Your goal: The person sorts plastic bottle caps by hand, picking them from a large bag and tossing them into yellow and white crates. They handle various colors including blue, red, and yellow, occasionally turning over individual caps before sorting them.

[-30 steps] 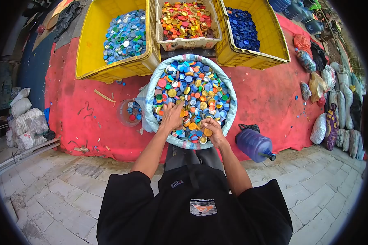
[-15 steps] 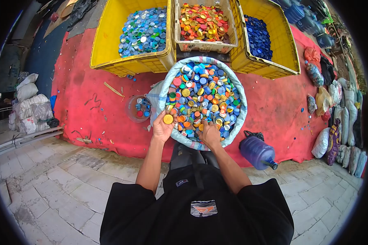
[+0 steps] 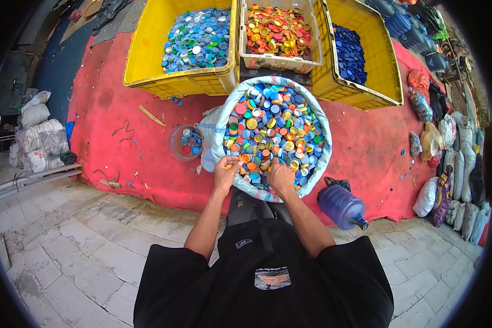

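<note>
A round sack (image 3: pixel 326 123) with a rolled pale rim holds mixed bottle caps (image 3: pixel 276 120) of many colours. At its lower left edge is my left hand (image 3: pixel 225 174), turned inward, with its fingers curled around a yellow cap (image 3: pixel 229 167) that shows only in part. My right hand (image 3: pixel 281 177) reaches over the near side of the caps, knuckles up. Its fingers are bent down among the caps, and their tips are hidden.
Beyond the sack stand a yellow crate (image 3: pixel 142 54) of light blue caps, a white crate (image 3: pixel 281 62) of red and yellow caps, and a yellow crate (image 3: pixel 374 90) of dark blue caps. A clear tub (image 3: pixel 175 146) is left; a large bottle (image 3: pixel 341 206) lies right.
My left hand has turned from palm up, with the yellow cap showing, to fingers curled inward. My right hand stays over the near caps. The view has shifted slightly.
</note>
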A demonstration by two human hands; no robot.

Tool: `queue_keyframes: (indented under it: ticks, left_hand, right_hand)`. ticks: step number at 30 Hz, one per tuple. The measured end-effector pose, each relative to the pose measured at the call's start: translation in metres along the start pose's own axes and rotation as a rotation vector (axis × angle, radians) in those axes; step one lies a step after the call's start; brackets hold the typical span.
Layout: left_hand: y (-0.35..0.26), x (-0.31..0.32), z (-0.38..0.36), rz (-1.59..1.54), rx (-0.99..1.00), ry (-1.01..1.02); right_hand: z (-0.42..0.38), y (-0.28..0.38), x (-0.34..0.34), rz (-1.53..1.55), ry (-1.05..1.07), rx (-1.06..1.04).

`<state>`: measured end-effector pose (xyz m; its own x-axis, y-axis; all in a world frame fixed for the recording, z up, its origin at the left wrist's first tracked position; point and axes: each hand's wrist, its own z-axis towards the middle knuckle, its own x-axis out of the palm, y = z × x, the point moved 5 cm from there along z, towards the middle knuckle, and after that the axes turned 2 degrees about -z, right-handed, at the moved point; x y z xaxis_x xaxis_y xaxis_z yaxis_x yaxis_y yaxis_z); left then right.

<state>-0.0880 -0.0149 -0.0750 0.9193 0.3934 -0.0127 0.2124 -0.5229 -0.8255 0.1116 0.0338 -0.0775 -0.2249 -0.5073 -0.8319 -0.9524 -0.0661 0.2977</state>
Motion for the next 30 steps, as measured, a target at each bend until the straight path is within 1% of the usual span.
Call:
queue_keyframes:
  ticks: [1, 4, 5, 7, 8, 9, 10, 11, 12, 14, 15, 17, 18, 19, 22, 23, 27, 30]
  left_hand:
    - [-0.001, 0.002, 0.001, 0.046, 0.056, -0.005]
    - [-0.005, 0.007, 0.003, 0.224, 0.156, -0.005]
    - [-0.002, 0.008, 0.003, 0.129, 0.086, 0.011]
    - [0.001, 0.012, 0.004, -0.060, -0.053, 0.043]
    - [0.001, 0.015, 0.004, -0.217, -0.108, 0.068]
    - [-0.005, 0.020, 0.001, -0.375, -0.163, 0.093]
    - [-0.011, 0.026, -0.002, -0.533, -0.219, 0.120]
    - [-0.019, 0.031, -0.004, -0.539, -0.222, 0.140]
    - [-0.019, 0.033, 0.001, -0.452, -0.204, 0.138]
    - [-0.011, 0.030, 0.008, -0.275, -0.177, 0.121]
    - [-0.014, 0.028, 0.010, -0.134, -0.133, 0.092]
    - [-0.004, 0.017, 0.017, 0.258, 0.081, -0.003]
    - [-0.011, 0.017, 0.018, 0.451, 0.193, -0.051]
    - [-0.011, 0.016, 0.018, 0.594, 0.208, -0.039]
    - [-0.008, 0.020, 0.016, 0.837, 0.376, -0.020]
    - [-0.005, 0.022, 0.016, 0.852, 0.407, -0.009]
    - [-0.026, 0.037, 0.003, 0.998, 0.613, 0.013]
    - [-0.022, 0.043, 0.007, 1.057, 0.588, 0.026]
  right_hand:
    - [-0.005, 0.002, -0.015, 0.080, -0.035, -0.037]
    - [-0.017, 0.001, -0.052, 0.285, -0.053, -0.003]
    - [-0.012, -0.015, -0.037, 0.306, -0.107, -0.034]
    - [-0.013, -0.028, -0.041, 0.863, 0.031, 0.073]
    - [-0.014, -0.031, -0.042, 1.141, 0.102, 0.126]
    - [-0.017, -0.034, -0.041, 1.486, 0.169, 0.229]
    - [-0.021, -0.033, -0.051, 1.710, 0.235, 0.247]
    - [-0.024, -0.035, -0.054, 1.789, 0.257, 0.223]
    - [-0.024, -0.037, -0.059, 1.867, 0.280, 0.191]
    - [-0.024, -0.039, -0.065, 1.995, 0.276, 0.144]
    - [-0.027, -0.039, -0.066, 2.061, 0.278, 0.127]
    - [-0.029, -0.043, -0.063, 2.041, 0.250, 0.131]
    - [-0.028, -0.044, -0.064, 2.029, 0.233, 0.129]
    - [-0.029, -0.044, -0.065, 2.035, 0.231, 0.101]
    - [-0.032, -0.049, -0.060, 2.041, 0.196, 0.123]
    - [-0.033, -0.051, -0.058, 2.036, 0.199, 0.127]
    - [-0.039, -0.054, -0.050, 1.995, 0.189, 0.163]
    - [-0.041, -0.051, -0.046, 1.964, 0.206, 0.141]
